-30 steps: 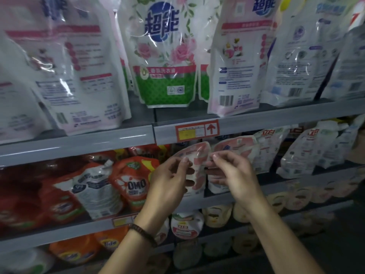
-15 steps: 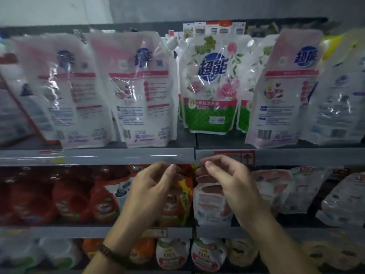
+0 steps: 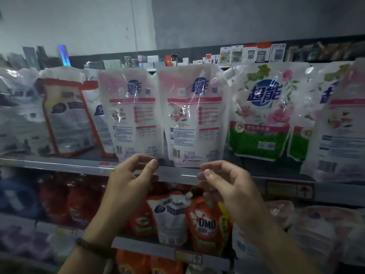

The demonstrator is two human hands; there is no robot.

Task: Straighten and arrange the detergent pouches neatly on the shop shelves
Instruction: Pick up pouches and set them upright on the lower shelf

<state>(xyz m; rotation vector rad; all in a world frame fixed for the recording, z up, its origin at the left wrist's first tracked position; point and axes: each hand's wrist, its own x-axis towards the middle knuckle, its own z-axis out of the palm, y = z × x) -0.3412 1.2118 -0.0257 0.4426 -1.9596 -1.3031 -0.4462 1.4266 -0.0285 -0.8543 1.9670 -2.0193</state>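
From my feed, both hands are raised in front of the top shelf's point(image 3: 59, 165) front rail, well apart from each other. The left hand point(image 3: 128, 186) is empty, its fingers loosely curled and the thumb near the forefinger with a gap between them. The right hand point(image 3: 227, 186) matches it, loosely curled and gripping nothing. A bracelet point(image 3: 92, 247) circles my left wrist.

Just above the hands, two pouches stand upright side by side on the top shelf with their printed backs toward me: the left pink pouch point(image 3: 134, 115) and the right pink pouch point(image 3: 195, 115), their edges nearly touching. To their right stands the green pouch point(image 3: 260, 115), its front with roses facing out. To their left, the orange-edged pouch point(image 3: 67, 117) leans, tilted against its neighbours. The rest of that row is too blurred to read.

On the lower shelf point(image 3: 144, 247), behind and between my wrists, the white pouch point(image 3: 171, 218) stands just beside the OMO pouch point(image 3: 207, 224). A red tag point(image 3: 290, 189) with an arrow sits on the rail at right.
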